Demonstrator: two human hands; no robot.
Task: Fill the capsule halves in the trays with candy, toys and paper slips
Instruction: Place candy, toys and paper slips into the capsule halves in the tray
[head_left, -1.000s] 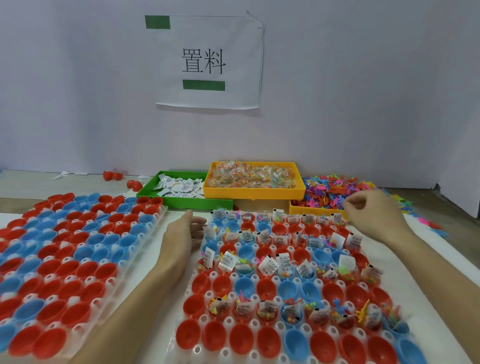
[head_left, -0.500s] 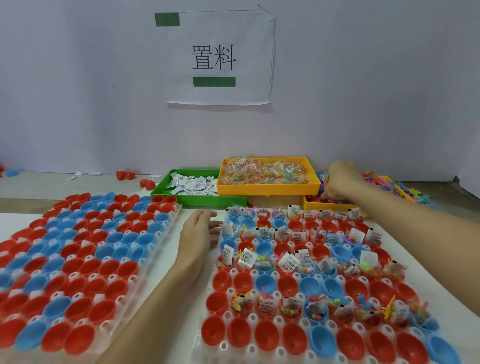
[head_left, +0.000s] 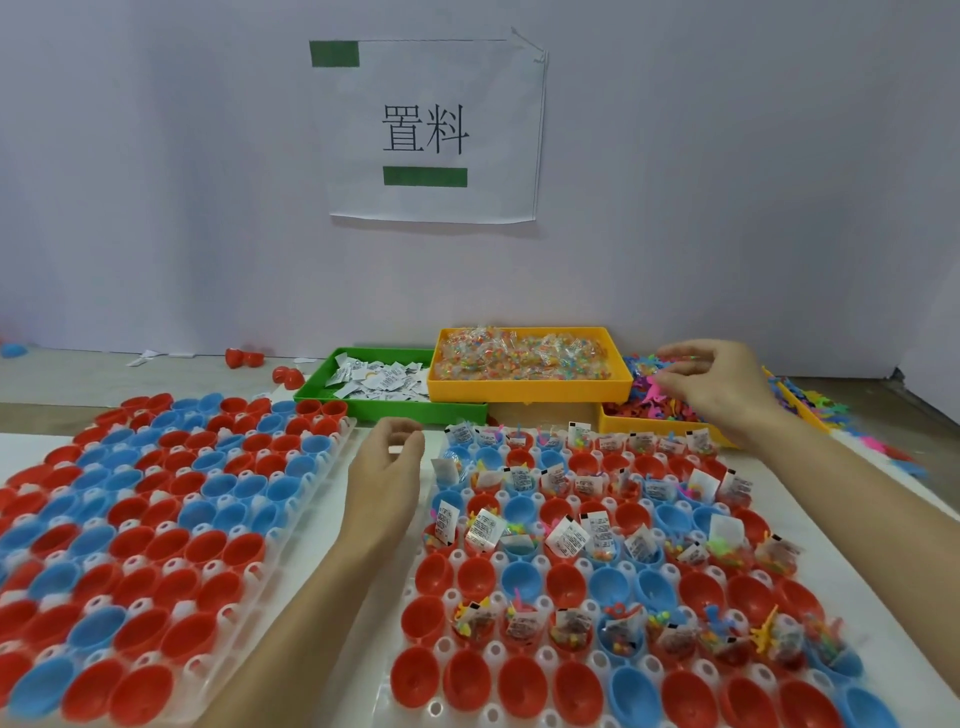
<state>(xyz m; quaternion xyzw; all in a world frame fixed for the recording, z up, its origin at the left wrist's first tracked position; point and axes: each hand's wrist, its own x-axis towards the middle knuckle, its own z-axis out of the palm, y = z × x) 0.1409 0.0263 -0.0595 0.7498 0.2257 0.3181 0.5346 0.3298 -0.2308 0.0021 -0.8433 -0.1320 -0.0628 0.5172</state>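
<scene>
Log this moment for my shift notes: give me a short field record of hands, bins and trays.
left hand: hovers loosely curled between the trays, holds nothing
right hand: over the heap of small colourful plastic toys, grip unclear
green paper-slip bin: left of the yellow candy bin
left capsule tray: halves empty
right capsule tray: partly filled
</scene>
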